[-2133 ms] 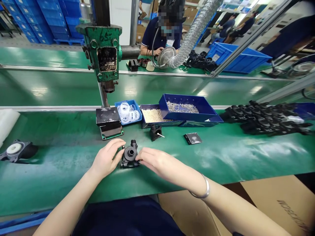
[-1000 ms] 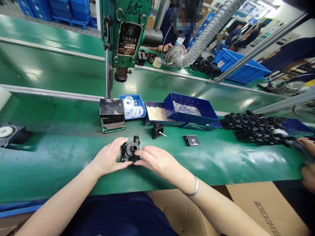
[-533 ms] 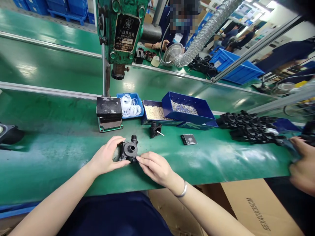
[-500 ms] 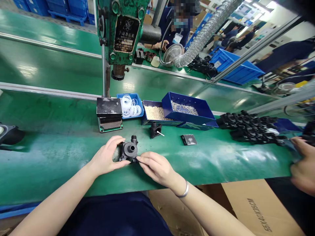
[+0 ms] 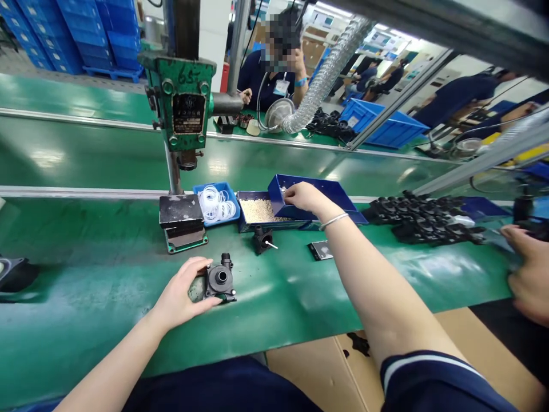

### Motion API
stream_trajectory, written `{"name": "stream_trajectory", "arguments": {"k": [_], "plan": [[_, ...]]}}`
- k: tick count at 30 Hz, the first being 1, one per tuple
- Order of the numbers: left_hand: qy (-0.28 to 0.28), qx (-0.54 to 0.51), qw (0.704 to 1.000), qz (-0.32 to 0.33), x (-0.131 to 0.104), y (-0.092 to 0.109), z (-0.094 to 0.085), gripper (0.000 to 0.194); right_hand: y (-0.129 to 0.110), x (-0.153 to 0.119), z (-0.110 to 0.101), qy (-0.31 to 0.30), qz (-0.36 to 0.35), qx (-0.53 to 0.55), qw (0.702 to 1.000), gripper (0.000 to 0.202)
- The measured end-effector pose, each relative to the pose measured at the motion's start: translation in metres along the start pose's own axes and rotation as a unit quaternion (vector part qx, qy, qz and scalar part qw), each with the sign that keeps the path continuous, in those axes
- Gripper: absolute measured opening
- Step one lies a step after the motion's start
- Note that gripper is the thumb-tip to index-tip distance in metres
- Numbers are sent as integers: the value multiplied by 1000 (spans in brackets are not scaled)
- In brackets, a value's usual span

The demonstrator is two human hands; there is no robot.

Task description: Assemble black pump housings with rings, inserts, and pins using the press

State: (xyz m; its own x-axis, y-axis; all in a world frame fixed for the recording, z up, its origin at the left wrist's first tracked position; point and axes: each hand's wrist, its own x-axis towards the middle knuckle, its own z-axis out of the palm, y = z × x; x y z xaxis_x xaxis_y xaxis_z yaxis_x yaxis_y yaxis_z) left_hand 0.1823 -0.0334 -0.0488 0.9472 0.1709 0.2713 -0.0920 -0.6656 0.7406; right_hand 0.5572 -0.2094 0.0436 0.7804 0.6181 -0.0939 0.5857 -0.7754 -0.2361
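A black plastic pump housing (image 5: 220, 278) with a round port and a side spout rests on the green bench. My left hand (image 5: 182, 294) grips it from the left, thumb at the near edge and fingers at the far corner. My right hand (image 5: 305, 197) reaches into a dark blue bin (image 5: 343, 197) of small metal pins, its fingertips drawn together; what they hold is hidden. Beside that bin lie beige pellet-like pieces (image 5: 257, 210) in another blue bin. In front stands a second black housing (image 5: 261, 240) with a white stick poking out.
A green hand press (image 5: 184, 91) stands behind a black block (image 5: 180, 210). White rings (image 5: 217, 204) fill a blue tray. A flat dark block (image 5: 319, 250) lies below my right forearm. Black parts (image 5: 424, 218) are heaped rightward, near another person's hand (image 5: 527, 274). Someone sits opposite.
My right hand has left the housing's right edge and moved forward and right into the pin bin. My left hand still holds the housing. The view has shifted.
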Motion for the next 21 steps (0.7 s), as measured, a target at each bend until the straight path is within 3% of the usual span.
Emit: {"name": "stream_trajectory", "arguments": {"k": [6, 11, 14, 21], "plan": [[1, 77, 996, 51, 0, -3, 1, 62, 3, 0, 2, -7, 2, 3, 1000, 14], [8, 77, 997, 31, -3, -5, 4, 67, 6, 10, -3, -4, 5, 26, 1000, 9], [30, 84, 995, 51, -4, -7, 5, 68, 5, 11, -4, -4, 8, 46, 999, 7], [24, 163, 977, 138, -1, -9, 2, 64, 10, 4, -3, 119, 58, 127, 983, 13]]}}
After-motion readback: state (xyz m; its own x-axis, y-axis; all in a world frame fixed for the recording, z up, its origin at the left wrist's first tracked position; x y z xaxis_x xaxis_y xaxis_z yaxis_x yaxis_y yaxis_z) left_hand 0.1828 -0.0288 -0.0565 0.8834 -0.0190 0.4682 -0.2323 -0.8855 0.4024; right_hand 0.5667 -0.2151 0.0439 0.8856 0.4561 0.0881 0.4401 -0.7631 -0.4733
